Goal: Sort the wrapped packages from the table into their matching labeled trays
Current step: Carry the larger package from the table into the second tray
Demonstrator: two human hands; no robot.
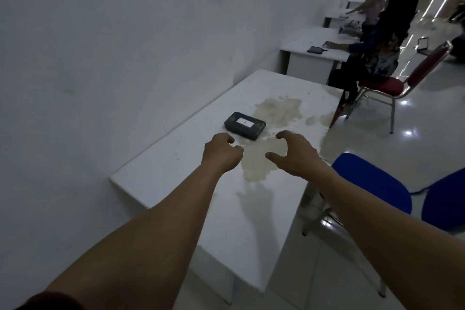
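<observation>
White laminate covers the bench point(176, 166), which stands against a pale wall and runs away from the viewer, with rough tan patches point(276, 108) where the surface has worn or peeled near its middle and far end. One wrapped package point(244, 125), dark grey and rectangular with rounded corners and a small white label on top, lies flat on the bench, nearer the far end than the near end and roughly midway between the wall-side edge and the open edge. Two bare forearms reach out from the bottom of the view over the bench. The left hand point(221, 155) is loosely curled, fingers bent in toward the palm, holding nothing, just short of the package's near side. The right hand point(295, 155) is spread open with fingers and thumb curved like a claw, also empty, close to the package's near right corner and not touching it. Beyond the open edge of the bench is a blue seat point(372, 184), and farther off a red chair point(392, 83) with a metal frame. At other white benches in the background, two people are at work; details there are blurred.
</observation>
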